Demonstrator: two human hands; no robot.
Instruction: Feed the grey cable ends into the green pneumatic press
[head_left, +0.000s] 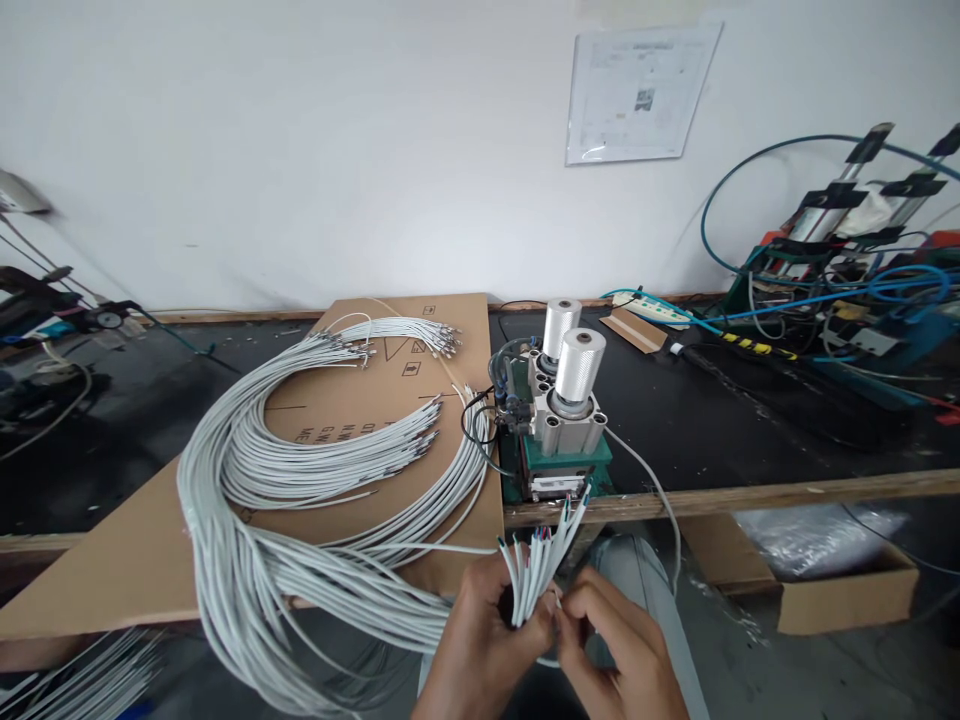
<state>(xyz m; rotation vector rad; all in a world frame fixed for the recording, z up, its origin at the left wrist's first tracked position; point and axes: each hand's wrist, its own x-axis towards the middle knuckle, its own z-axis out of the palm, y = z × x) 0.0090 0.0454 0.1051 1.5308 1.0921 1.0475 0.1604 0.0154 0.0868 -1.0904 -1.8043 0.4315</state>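
My left hand (484,640) is closed around a bunch of white cables (534,572), whose cut ends fan upward with small coloured wires showing at the tips. Close beside it, my right hand (611,640) pinches near the base of the bunch, with a cable end apparently between thumb and fingertip. The long white cable bundle (206,490) loops from my left hand across a cardboard sheet (360,410). Just beyond the fanned ends stands a bench machine (566,430) with two silver knurled cylinders on a green base.
On the right of the black bench (720,410) stand clamp machines (821,215) with blue air hoses. A power strip (651,308) lies by the wall. Below the bench edge is an open carton (847,600) with clear plastic. A pressure gauge (109,318) sits at the left.
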